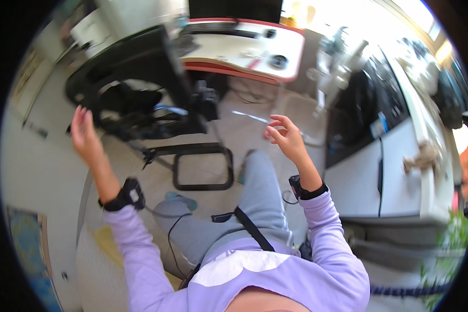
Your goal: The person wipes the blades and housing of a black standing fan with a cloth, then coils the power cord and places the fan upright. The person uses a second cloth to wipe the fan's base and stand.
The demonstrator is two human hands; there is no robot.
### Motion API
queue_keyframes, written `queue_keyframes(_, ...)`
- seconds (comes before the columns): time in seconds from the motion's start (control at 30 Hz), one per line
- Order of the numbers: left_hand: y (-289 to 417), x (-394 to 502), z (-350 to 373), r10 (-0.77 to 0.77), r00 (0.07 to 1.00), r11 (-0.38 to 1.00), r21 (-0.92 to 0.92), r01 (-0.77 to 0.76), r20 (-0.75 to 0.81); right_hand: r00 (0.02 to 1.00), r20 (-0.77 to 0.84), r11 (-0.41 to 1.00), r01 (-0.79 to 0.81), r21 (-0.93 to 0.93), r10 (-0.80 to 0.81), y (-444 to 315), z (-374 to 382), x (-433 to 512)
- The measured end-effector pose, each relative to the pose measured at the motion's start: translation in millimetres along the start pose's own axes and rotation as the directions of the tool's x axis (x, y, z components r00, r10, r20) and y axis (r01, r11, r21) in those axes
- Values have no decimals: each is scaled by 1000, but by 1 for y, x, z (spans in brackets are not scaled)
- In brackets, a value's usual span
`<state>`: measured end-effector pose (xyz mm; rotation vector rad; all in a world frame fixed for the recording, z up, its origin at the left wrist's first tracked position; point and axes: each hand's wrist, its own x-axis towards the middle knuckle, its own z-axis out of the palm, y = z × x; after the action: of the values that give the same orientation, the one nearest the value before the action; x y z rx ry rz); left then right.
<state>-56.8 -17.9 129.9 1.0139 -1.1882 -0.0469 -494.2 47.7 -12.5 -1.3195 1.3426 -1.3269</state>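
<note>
My left hand (86, 134) is raised at the left, its fingers extended and nothing seen in them. It appears beside the lower left edge of a large black chair (117, 66) with a tubular frame; whether they touch cannot be told. Further right, my right hand (288, 136) hangs above the floor with its fingers loosely curled. A thin, slightly bent white strip (250, 116) reaches its fingertips. Blur hides whether the strip is held or lies behind them. Black straps with small devices (133, 194) circle both wrists.
Ahead stands a white desk with a red edge (226, 48), bearing a keyboard (214, 28) and a dark monitor (234, 9). A white cabinet (353, 179) stands at the right. The chair's rectangular base (202, 186) lies near my feet. A cable (171, 234) crosses my leg.
</note>
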Motion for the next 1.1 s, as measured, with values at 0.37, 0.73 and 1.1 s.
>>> queue_keyframes(0.37, -110, -103, -82, -371, 919, 846, 359, 393, -132, 933, 182, 950, 300, 86, -311, 39, 145, 107)
queue_keyframes(0.73, -30, -99, -33, -106, 994, 911, 402, 89, 22, 959, 129, 966, 257, -7, -254, 45, 160, 112)
queue_keyframes(1.1, 77, -10, 122, 503, 776, 735, 285, -615, 380, 982, 53, 938, 190, -289, -183, 16, 119, 71)
